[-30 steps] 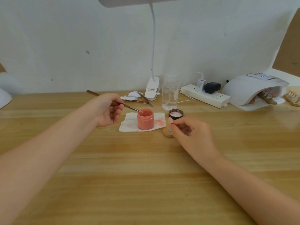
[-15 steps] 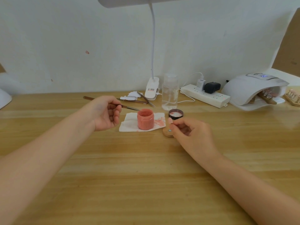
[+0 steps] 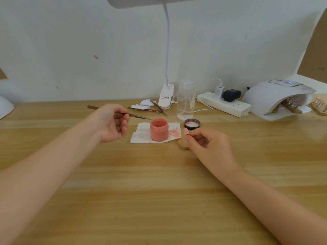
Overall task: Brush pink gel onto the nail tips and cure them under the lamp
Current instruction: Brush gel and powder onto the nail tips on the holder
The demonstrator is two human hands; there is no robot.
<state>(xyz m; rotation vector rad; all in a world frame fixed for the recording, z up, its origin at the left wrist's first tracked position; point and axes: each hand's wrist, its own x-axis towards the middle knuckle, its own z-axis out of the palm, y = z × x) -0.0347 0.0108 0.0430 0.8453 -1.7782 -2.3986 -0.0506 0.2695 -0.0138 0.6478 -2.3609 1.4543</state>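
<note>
While the slim brown-handled brush is being pinched in the left hand just left of the open pink gel jar, the pale nail tip on its round wooden stand is being steadied by the curled fingers of the right hand for painting.

Even, soft overhead light; faint shadows. Mild glare on the pale wooden tabletop at right. Wide-angle bowing at edges; slight overall softness.

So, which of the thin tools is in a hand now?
The brush, gripped by the left hand beside the pink gel jar; the others lie untouched near the clip lamp.
</note>
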